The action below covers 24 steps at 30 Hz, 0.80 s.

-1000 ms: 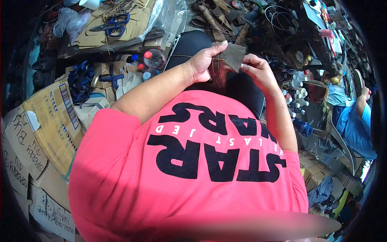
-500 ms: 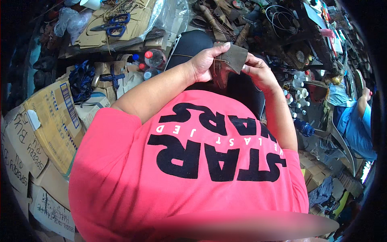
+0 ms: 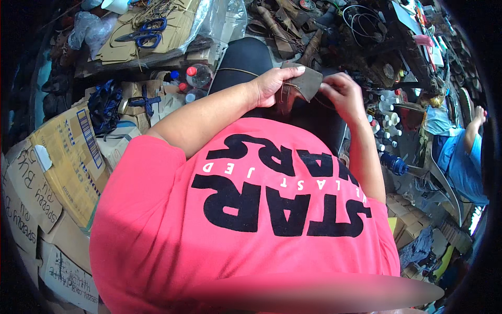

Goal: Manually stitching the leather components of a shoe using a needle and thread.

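Observation:
My left hand [image 3: 273, 83] grips a brown leather piece [image 3: 307, 85] above my lap, thumb on top of it. My right hand [image 3: 341, 95] touches the right edge of the same piece with its fingers pinched together; I cannot make out what it pinches. Under both hands lie my dark trousers [image 3: 246, 62]. My red printed shirt [image 3: 251, 220] fills the lower part of the view.
Flattened cardboard boxes [image 3: 63, 157] pile at my left. Blue-handled scissors [image 3: 140, 36] lie on cardboard at the back left, near small bottles with red caps [image 3: 194, 76]. Tools, straps and wire clutter the back. Another person in blue [image 3: 460, 157] sits at the right.
Both hands have shifted slightly with the leather piece, which has turned a little between them. The rest looks the same.

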{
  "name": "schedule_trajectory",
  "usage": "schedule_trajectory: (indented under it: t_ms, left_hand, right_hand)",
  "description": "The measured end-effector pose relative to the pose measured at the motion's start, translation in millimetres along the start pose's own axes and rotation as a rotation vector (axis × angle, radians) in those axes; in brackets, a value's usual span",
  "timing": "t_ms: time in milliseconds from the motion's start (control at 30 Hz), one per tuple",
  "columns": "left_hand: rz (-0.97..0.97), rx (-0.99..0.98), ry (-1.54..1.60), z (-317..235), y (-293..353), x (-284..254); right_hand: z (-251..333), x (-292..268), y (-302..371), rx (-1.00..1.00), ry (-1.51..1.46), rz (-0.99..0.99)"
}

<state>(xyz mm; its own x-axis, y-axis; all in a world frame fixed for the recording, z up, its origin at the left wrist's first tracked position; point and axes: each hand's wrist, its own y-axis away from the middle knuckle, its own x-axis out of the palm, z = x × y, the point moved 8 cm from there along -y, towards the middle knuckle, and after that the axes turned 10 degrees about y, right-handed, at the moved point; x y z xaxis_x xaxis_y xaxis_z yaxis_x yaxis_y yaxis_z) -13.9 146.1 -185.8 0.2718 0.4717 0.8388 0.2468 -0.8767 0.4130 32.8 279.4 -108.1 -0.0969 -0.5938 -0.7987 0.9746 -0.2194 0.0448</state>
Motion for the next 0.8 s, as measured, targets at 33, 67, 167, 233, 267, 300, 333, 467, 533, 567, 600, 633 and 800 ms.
schedule_trajectory:
  t_ms: [33, 67, 167, 233, 267, 300, 333, 467, 533, 567, 600, 633, 800]
  left_hand:
    - [-0.014, -0.002, 0.033, 2.3, -2.7, -1.9]
    - [0.008, -0.012, 0.072, 5.3, -5.3, -0.5]
    - [0.019, -0.087, 0.010, 14.5, -10.2, 0.0]
    - [0.040, -0.068, 0.044, 16.4, -12.4, 3.3]
    - [0.059, -0.039, 0.086, 15.5, -12.9, 5.4]
    - [0.005, -0.039, 0.073, 16.4, -13.5, 1.5]
    - [0.000, -0.024, 0.091, 15.8, -13.4, 1.1]
    - [0.006, -0.014, 0.073, 14.1, -11.2, -0.7]
    - [-0.042, 0.014, 0.025, 12.2, -9.3, -4.0]
    - [-0.065, 0.034, -0.018, 11.0, -8.6, -4.5]
    - [-0.090, 0.033, -0.026, 11.9, -8.0, -4.4]
    - [-0.124, 0.040, -0.054, 11.7, -8.0, -4.3]
    - [-0.111, 0.030, -0.133, 6.0, -2.1, 9.9]
  right_hand:
    - [4.7, -14.5, 4.6, -0.024, -0.027, -0.130]
    - [11.1, -23.7, 11.1, -0.073, -0.039, -0.193]
    - [40.4, -22.7, 25.4, -0.314, 0.100, -0.220]
    - [53.6, -11.1, 28.4, -0.425, 0.190, -0.221]
    - [57.6, -5.5, 27.9, -0.460, 0.244, -0.234]
    - [59.7, -1.3, 28.3, -0.485, 0.240, -0.236]
    - [61.7, 2.6, 28.4, -0.504, 0.281, -0.250]
    - [74.1, 6.6, 29.7, -0.579, 0.295, -0.330]
    - [87.5, 6.5, 28.1, -0.617, 0.199, -0.335]
    - [92.0, 2.3, 25.1, -0.582, 0.131, -0.356]
    - [98.1, -7.2, 24.7, -0.574, 0.041, -0.430]
    - [103.0, -16.8, 24.4, -0.567, -0.118, -0.447]
    - [110.3, -121.6, 1.7, -0.607, -0.994, -0.405]
